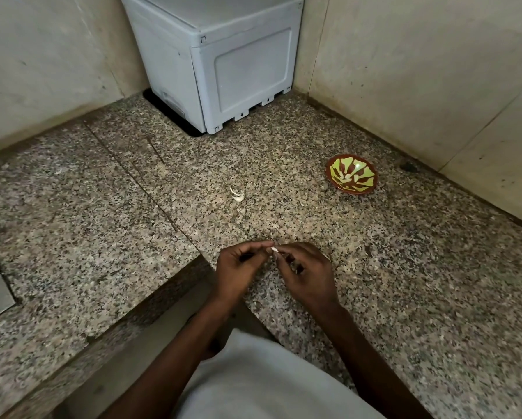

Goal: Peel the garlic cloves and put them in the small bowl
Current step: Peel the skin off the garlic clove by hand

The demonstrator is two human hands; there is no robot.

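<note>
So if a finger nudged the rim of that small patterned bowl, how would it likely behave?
The small bowl looks shallow and wide, so it would probably slide on the granite counter rather than tip. It sits slightly tilted toward the camera, so it may rock a little. It looks glazed, likely rigid and somewhat slippery to pinch.

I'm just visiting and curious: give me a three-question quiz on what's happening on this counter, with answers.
1. True or false: the small bowl sits to the right of the loose garlic clove on the counter.
2. What are the left hand and the right hand holding between their fingertips?
3. Which stands in the far corner: A) a grey box, B) a kettle, C) a pan?

Key: 1 true. 2 a garlic clove, pinched by both. 3 A, the grey box.
</note>
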